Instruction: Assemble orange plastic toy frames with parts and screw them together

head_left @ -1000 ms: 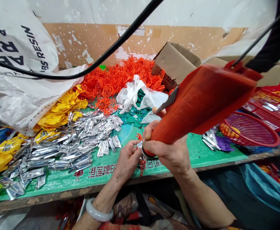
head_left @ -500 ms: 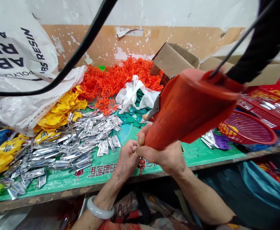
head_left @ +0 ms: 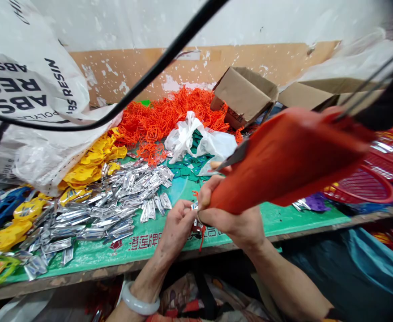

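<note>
My left hand (head_left: pixel 179 228), a pale bangle on its wrist, pinches a small silver and orange piece (head_left: pixel 195 206) above the green table sheet (head_left: pixel 284 219). My right hand (head_left: pixel 230 219) is closed around the lower end of a red tool (head_left: pixel 284 161), whose black cable runs up to the right. The tool's tip is hidden by the fingers, close to the small piece. Left of my hands lie many silver pieces (head_left: pixel 116 201). Behind them is a heap of orange plastic frames (head_left: pixel 169 112).
White sacks (head_left: pixel 25 89) and yellow parts (head_left: pixel 96 156) are at left. A white plastic bag (head_left: pixel 190 134) with green pieces lies mid-table. Cardboard boxes (head_left: pixel 246 94) stand behind; a red basket (head_left: pixel 364 183) is at right. A black cable (head_left: pixel 132 91) crosses the upper view.
The red tool has tilted and shifted right and slightly down. More of the small piece shows between my hands. The whole view has shifted a little.
</note>
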`<act>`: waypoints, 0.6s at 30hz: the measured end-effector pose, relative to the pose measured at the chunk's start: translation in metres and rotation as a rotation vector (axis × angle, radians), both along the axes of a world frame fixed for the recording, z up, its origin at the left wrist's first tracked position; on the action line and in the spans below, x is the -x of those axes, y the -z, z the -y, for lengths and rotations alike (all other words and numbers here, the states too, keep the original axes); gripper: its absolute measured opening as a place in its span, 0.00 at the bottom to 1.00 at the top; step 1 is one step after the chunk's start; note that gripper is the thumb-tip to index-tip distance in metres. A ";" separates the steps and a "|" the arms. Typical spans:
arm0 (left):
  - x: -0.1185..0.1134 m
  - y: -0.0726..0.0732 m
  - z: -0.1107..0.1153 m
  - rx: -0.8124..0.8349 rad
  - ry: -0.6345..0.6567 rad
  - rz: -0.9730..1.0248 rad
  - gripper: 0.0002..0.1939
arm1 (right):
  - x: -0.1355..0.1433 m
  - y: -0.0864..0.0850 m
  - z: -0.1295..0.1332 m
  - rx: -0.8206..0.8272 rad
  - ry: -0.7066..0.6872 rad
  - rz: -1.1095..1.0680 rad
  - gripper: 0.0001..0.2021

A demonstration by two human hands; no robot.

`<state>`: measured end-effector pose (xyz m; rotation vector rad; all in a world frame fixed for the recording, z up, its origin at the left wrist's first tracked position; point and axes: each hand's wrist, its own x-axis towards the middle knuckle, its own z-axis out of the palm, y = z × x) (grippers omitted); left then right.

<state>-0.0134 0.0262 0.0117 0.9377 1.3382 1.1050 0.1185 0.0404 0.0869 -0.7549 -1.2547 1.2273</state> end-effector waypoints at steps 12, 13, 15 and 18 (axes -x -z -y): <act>0.042 0.017 0.013 0.045 0.022 0.547 0.14 | -0.029 0.008 -0.034 0.017 0.249 -0.216 0.08; 0.042 0.017 0.013 0.054 -0.010 0.599 0.14 | -0.028 0.010 -0.036 0.024 0.268 -0.214 0.09; 0.040 0.016 0.013 0.079 -0.067 0.688 0.13 | -0.027 0.014 -0.039 0.035 0.295 -0.199 0.11; 0.040 0.014 0.012 0.128 -0.125 0.824 0.12 | -0.027 0.017 -0.044 0.063 0.348 -0.190 0.15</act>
